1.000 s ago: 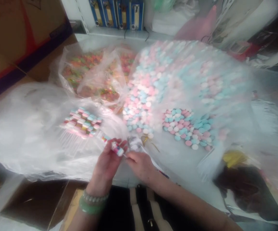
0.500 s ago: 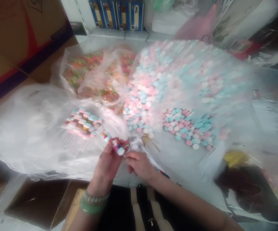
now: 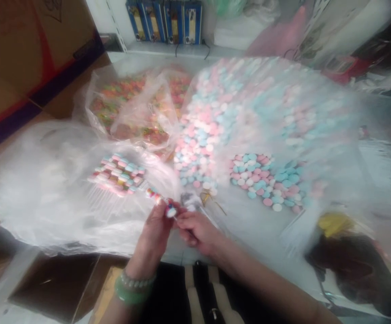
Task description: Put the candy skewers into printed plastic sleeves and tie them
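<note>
My left hand (image 3: 156,231) is closed round a thin stick strung with small coloured candy discs (image 3: 160,201), held low over the table's near edge. My right hand (image 3: 197,229) is pinched shut at the stick's near end, touching the left fingertips. Just behind them lie a small grey clip-like thing (image 3: 189,200) and a yellow twist tie (image 3: 211,198). Several finished candy sticks (image 3: 116,174) lie in a row inside a clear plastic bag (image 3: 50,189) to the left. Loose pink, blue and white candy discs (image 3: 263,180) lie to the right.
A large clear bag of pastel candies (image 3: 249,108) fills the middle and right. A bag of orange and green candies (image 3: 131,103) sits behind left. Cardboard boxes (image 3: 20,54) stand at far left, blue boxes (image 3: 168,20) on a shelf behind. A yellow object (image 3: 332,222) lies at right.
Both hands have shifted slightly up and together. The candy stick has tilted so its far end points more to the left, and my right fingers have closed in on its near end.
</note>
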The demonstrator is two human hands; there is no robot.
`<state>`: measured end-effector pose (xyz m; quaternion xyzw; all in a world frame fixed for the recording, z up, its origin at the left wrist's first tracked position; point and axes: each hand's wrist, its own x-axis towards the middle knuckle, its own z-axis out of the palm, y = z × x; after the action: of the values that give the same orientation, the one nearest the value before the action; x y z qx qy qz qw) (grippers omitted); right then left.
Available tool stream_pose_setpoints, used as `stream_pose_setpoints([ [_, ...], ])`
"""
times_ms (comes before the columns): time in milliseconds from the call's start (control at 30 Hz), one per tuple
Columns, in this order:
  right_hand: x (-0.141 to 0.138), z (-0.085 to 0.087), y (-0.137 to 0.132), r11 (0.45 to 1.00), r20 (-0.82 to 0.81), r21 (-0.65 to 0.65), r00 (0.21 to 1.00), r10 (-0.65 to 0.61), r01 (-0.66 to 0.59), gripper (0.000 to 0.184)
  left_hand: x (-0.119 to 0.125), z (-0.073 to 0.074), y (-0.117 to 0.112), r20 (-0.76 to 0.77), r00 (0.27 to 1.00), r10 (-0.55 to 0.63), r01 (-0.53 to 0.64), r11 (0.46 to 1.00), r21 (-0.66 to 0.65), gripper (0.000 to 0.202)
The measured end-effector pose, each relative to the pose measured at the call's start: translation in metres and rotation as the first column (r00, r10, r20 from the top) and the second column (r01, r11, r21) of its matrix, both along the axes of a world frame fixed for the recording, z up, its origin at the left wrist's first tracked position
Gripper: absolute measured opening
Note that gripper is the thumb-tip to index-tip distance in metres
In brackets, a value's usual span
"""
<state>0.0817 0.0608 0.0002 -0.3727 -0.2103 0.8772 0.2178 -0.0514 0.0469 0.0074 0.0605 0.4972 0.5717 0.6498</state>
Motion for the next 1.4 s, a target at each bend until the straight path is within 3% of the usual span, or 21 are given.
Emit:
stream_pose_setpoints([
  [167,-0.004,-0.004,-0.005,0.997,-0.005,0.048,0.998,-0.055,0.055,0.012,-0.013,-0.001,0.000,0.131,0.984,-0.120,0.125,0.992,-0.034,0.036],
  [267,-0.002,-0.002,-0.006,0.997,0.023,0.065,0.999,-0.039,0.037,0.013,-0.028,0.004,0.008,0.230,0.973,-0.012,0.015,1.000,-0.014,0.041],
  [367,-0.001,0.003,-0.006,0.998,0.056,0.068,0.998,-0.008,0.005,0.012,-0.036,0.010,0.017,0.263,0.957,0.122,-0.126,0.992,0.000,0.031],
  [533,0.000,0.003,-0.004,0.999,0.039,0.035,0.999,-0.004,0.003,0.011,-0.024,0.013,0.023,0.263,0.944,0.198,-0.216,0.976,0.040,0.020],
  [767,0.000,-0.003,-0.007,1.000,-0.055,0.019,0.998,-0.017,0.018,0.015,-0.003,0.014,0.017,0.251,0.953,0.170,-0.179,0.984,0.010,0.019],
  [867,-0.001,0.002,-0.008,0.992,0.053,0.125,0.998,-0.026,0.019,0.010,-0.006,0.016,0.018,0.229,0.961,0.154,-0.154,0.988,-0.015,0.020],
  [1000,0.000,0.008,-0.008,0.958,0.332,0.274,0.943,-0.007,-0.089,0.010,-0.016,0.014,0.020,0.119,0.975,0.185,-0.176,0.981,-0.079,0.009],
  [1100,0.000,0.003,-0.009,0.873,0.507,0.465,0.853,-0.125,-0.148,0.013,-0.019,0.014,0.022,0.117,0.972,0.206,-0.195,0.976,-0.096,0.015],
  [1200,0.000,-0.006,-0.015,0.696,0.568,0.685,0.757,-0.323,-0.217,0.031,-0.017,0.016,0.024,0.159,0.960,0.229,-0.211,0.970,-0.124,0.029],
  [1300,0.001,-0.009,-0.018,0.530,0.526,0.801,0.752,-0.398,-0.280,0.038,-0.014,0.019,0.026,0.180,0.951,0.251,-0.226,0.963,-0.150,0.036],
  [1400,0.004,-0.005,-0.019,0.419,0.511,0.837,0.775,-0.372,-0.351,0.040,-0.011,0.019,0.025,0.173,0.952,0.253,-0.230,0.963,-0.144,0.034],
])
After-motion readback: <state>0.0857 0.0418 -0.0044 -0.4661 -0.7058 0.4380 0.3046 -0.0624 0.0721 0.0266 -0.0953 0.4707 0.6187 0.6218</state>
